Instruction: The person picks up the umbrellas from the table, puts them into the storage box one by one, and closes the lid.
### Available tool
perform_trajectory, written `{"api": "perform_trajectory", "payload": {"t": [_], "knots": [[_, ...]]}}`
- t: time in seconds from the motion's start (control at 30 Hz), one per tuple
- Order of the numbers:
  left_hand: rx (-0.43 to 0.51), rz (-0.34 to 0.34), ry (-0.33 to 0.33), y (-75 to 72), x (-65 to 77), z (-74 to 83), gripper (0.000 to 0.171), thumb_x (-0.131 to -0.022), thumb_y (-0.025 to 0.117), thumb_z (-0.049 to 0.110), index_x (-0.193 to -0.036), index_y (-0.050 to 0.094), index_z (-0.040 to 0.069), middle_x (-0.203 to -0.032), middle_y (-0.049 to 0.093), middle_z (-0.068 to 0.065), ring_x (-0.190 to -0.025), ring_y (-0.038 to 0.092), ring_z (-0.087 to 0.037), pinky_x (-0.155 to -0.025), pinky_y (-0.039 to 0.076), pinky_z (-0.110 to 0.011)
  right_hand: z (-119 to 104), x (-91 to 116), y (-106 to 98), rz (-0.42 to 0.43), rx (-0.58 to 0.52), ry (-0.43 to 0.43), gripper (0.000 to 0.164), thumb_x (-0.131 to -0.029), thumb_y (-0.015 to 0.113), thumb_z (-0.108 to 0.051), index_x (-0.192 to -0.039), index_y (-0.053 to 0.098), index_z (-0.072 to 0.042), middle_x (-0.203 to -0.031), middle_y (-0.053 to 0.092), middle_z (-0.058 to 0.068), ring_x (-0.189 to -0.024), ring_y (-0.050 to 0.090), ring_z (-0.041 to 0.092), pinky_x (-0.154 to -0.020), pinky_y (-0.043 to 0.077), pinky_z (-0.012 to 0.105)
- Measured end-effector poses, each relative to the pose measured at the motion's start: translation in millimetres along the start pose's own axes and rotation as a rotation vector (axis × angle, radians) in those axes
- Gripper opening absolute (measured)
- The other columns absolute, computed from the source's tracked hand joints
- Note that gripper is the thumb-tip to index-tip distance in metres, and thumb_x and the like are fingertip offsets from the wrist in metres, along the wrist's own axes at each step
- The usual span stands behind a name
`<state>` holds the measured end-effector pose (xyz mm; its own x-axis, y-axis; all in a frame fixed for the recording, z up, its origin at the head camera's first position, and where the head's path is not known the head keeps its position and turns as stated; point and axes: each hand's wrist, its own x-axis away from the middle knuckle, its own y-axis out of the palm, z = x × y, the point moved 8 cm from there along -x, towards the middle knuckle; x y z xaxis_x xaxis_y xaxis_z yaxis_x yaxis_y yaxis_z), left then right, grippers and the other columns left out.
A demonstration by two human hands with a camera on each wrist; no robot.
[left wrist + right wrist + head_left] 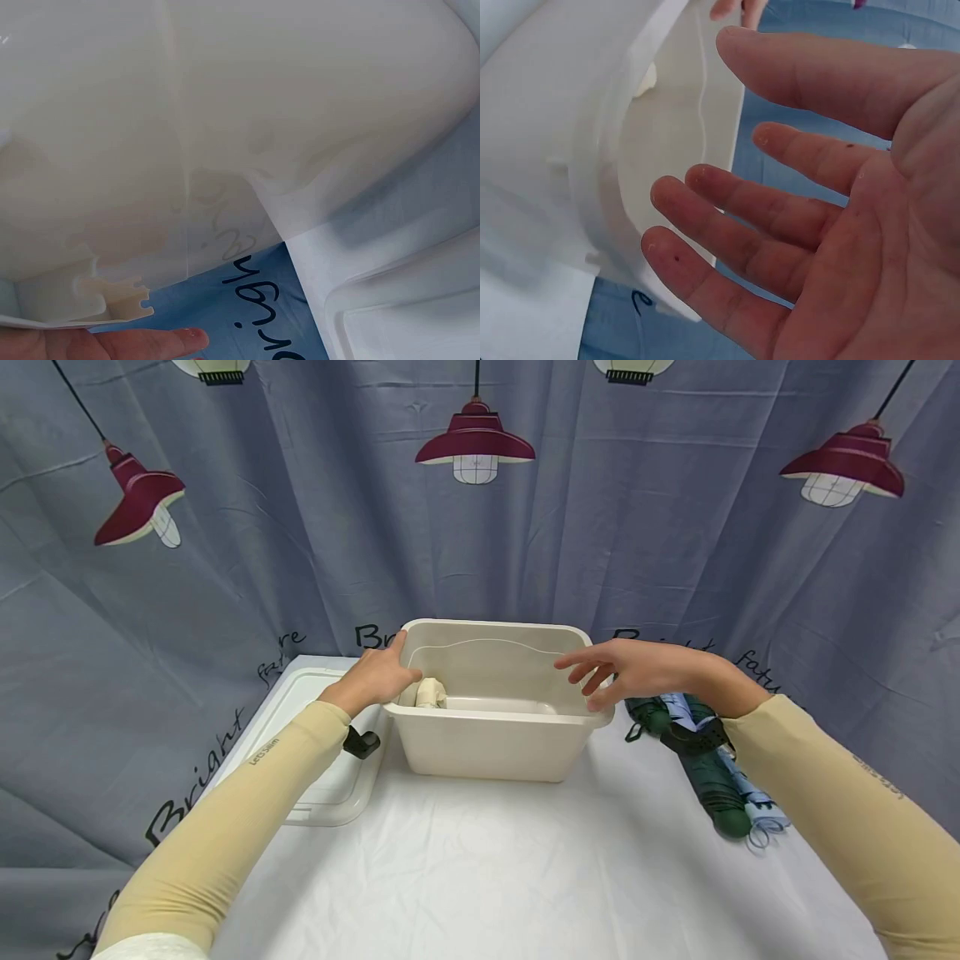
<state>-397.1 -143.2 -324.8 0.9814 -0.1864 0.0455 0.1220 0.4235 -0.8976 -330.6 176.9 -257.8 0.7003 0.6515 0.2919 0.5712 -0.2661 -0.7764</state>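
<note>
Here, both arms stretch forward to a pale bin (483, 745).
The left hand (372, 678), index finger straight, thumb spread, lies at the left rim; the bin stands on a white table (525, 860); the right hand (636, 668), fingers loosely parted, is at the right rim.

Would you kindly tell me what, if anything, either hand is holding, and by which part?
The right hand holds nothing. The left hand is at the left rim of the bin; whether it grips it there cannot be told.
</note>
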Motion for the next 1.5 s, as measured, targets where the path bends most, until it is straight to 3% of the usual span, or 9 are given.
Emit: {"api": "perform_trajectory", "payload": {"t": [0.23, 0.47, 0.73, 1.2, 1.5], "knots": [[0.010, 0.003, -0.002, -1.2, 1.0, 0.4, 0.090, -0.095, 0.051, 0.043, -0.164, 0.002, 0.014, -0.147, 0.048, -0.029, -0.118, 0.058, -0.038, -0.099, 0.045, -0.052, 9.6, 18.2, -3.7, 0.036, -0.023, 0.025, 0.072, -0.091, 0.074, -0.020, -0.154, 0.040, -0.012, -0.146, 0.051, 0.021, -0.126, 0.058, 0.033, -0.095, 0.054, 0.043], [0.015, -0.003, -0.004, -0.8, 0.9, 0.1, 0.090, -0.095, 0.051, 0.043, -0.164, 0.001, 0.014, -0.149, 0.046, -0.030, -0.122, 0.057, -0.039, -0.101, 0.044, -0.052, 23.8, 35.5, -7.5, 0.080, -0.027, 0.069, 0.075, -0.089, 0.077, -0.024, -0.154, 0.041, -0.015, -0.145, 0.054, 0.015, -0.126, 0.059, 0.030, -0.096, 0.053, 0.043], [0.013, -0.005, -0.005, -1.4, 1.3, 0.4, 0.090, -0.095, 0.051, 0.043, -0.164, 0.000, 0.014, -0.146, 0.049, -0.029, -0.108, 0.059, -0.034, -0.093, 0.046, -0.048, 39.6, 52.3, -7.9, 0.121, -0.009, 0.100, 0.076, -0.089, 0.077, -0.025, -0.155, 0.039, -0.012, -0.142, 0.056, 0.013, -0.129, 0.056, 0.033, -0.098, 0.051, 0.048], [0.023, -0.008, -0.013, 1.9, -1.9, -1.5, 0.091, -0.094, 0.050, 0.045, -0.164, -0.001, 0.016, -0.151, 0.044, -0.028, -0.123, 0.056, -0.038, -0.101, 0.044, -0.052, 74.4, 68.6, 4.5, 0.132, -0.014, 0.145, 0.073, -0.090, 0.075, -0.029, -0.153, 0.041, -0.012, -0.146, 0.053, 0.016, -0.136, 0.047, 0.040, -0.099, 0.048, 0.058], [0.013, -0.014, -0.015, 1.6, -2.5, -1.7, 0.090, -0.094, 0.051, 0.044, -0.164, 0.000, 0.015, -0.149, 0.045, -0.029, -0.121, 0.057, -0.038, -0.098, 0.045, -0.050, 96.5, 73.2, 10.0, 0.145, 0.004, 0.173, 0.074, -0.090, 0.075, -0.031, -0.153, 0.041, -0.009, -0.146, 0.053, 0.021, -0.134, 0.048, 0.044, -0.098, 0.047, 0.061]]}}
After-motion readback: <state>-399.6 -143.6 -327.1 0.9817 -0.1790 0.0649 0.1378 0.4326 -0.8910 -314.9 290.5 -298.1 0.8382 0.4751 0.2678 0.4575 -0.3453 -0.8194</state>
